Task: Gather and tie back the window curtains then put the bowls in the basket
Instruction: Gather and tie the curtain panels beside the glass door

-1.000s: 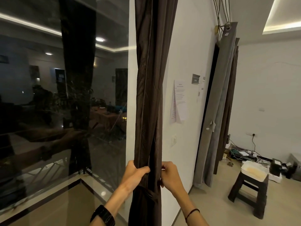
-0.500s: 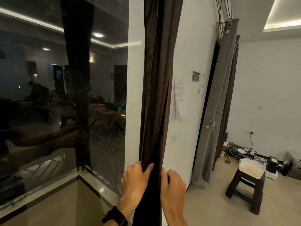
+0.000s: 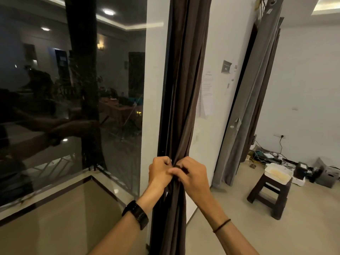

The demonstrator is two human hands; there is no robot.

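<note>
Because the brown curtain [image 3: 185, 85] at frame centre must stay bunched while we knot it, our left hand [image 3: 159, 172] and right hand [image 3: 191, 176] are both clenched on its gathered waist, fingers working the tie. No bowls or basket clearly identifiable.

Both hands moved together at frame centre: left hand [image 3: 159, 172] and right hand [image 3: 191, 176] now touching, pinching brown curtain [image 3: 185, 89].

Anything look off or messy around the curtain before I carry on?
Nothing wrong at the brown curtain; both hands, left and right, grip it where it is bunched. The only mess is a tangle of cables and boxes on the floor by the far wall.
</note>
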